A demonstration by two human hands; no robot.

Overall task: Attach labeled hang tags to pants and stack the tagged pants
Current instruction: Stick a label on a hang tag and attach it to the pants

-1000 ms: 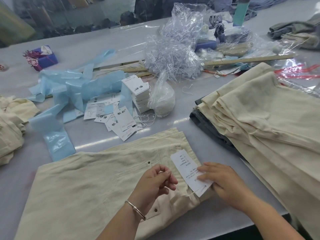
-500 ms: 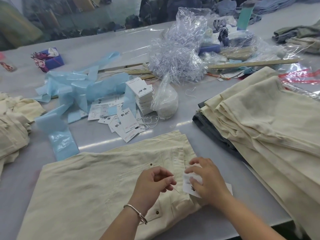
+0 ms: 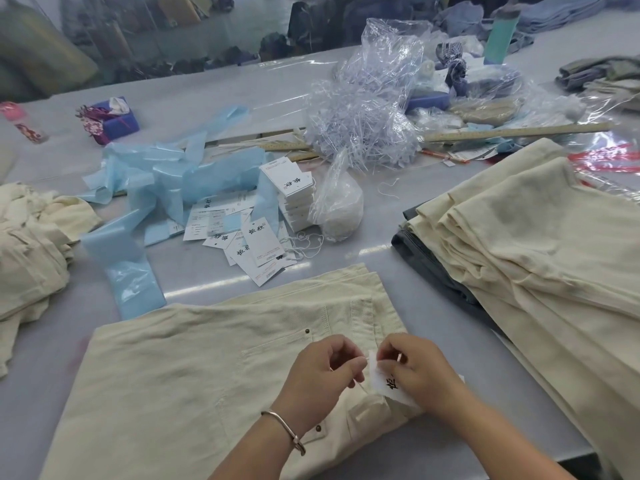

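A grey glossy table (image 3: 221, 88) carried everything. Cream pants (image 3: 194, 375) lay flat at its near edge. A stack of folded cream pants (image 3: 540, 244) sat to the right, and a crumpled cream heap (image 3: 27, 251) lay at the left edge. Mid-table were loose hang tags (image 3: 256, 247), a stack of tags (image 3: 294, 199), blue plastic strips (image 3: 166, 181), a clear bag of plastic fasteners (image 3: 367, 123), a wooden ruler (image 3: 512, 132) and a teal bottle (image 3: 500, 36).

matt cloth pants (image 3: 194, 375), paper tag (image 3: 388, 384) (smooth), glossy table (image 3: 214, 88)
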